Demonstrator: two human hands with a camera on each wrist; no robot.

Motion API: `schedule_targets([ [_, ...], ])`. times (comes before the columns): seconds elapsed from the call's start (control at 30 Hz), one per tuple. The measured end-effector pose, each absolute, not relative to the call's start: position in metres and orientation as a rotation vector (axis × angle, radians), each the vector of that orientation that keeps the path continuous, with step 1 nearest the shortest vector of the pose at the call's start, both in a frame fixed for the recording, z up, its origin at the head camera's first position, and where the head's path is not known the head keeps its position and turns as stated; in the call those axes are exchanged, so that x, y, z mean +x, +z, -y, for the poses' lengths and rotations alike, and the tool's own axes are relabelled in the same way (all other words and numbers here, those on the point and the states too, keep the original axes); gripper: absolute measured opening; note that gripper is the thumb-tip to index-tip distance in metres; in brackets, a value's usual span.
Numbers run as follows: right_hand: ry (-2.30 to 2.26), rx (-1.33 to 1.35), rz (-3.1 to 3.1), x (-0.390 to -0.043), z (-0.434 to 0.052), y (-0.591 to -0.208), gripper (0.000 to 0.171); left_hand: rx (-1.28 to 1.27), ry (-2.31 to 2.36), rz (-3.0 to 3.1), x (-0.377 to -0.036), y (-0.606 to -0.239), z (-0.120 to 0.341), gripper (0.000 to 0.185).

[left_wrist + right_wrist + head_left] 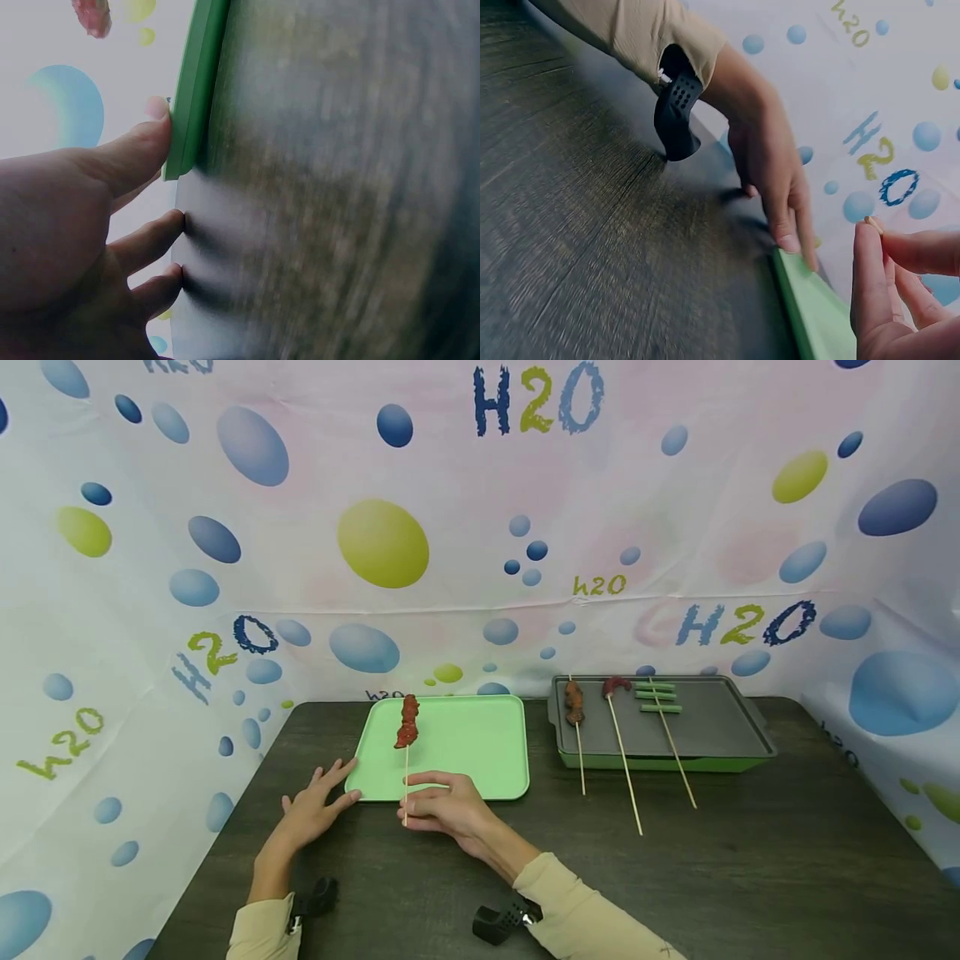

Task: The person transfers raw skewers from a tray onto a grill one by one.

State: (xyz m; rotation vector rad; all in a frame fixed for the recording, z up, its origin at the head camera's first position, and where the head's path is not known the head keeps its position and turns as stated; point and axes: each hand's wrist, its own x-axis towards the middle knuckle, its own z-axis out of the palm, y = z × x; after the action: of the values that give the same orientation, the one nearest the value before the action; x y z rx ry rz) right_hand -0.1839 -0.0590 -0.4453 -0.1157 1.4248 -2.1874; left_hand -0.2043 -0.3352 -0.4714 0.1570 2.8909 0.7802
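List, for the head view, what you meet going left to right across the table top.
left hand → red meat skewer on the green tray, its stick pinched by the right hand → grill plate holding a brown meat skewer, a red sausage skewer, a green vegetable skewer

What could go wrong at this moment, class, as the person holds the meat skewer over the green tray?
1. The right hand pinches only the bare tip of the meat skewer, so the heavy meat end might swing or slip from the fingers.
2. The left hand merely touches the green tray at its corner with straight fingers; a nudge may slide the tray.
3. Three skewers on the grill pan overhang its front edge and could be knocked by a sleeve.
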Motion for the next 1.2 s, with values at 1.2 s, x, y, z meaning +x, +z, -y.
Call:
schedule_targets([
  [1.2,-2.189,-0.201,-1.584,-0.152,-0.086,-0.429,0.056,0.217,0.874,-2.875,-0.205,-0.474,0.342,0.069],
])
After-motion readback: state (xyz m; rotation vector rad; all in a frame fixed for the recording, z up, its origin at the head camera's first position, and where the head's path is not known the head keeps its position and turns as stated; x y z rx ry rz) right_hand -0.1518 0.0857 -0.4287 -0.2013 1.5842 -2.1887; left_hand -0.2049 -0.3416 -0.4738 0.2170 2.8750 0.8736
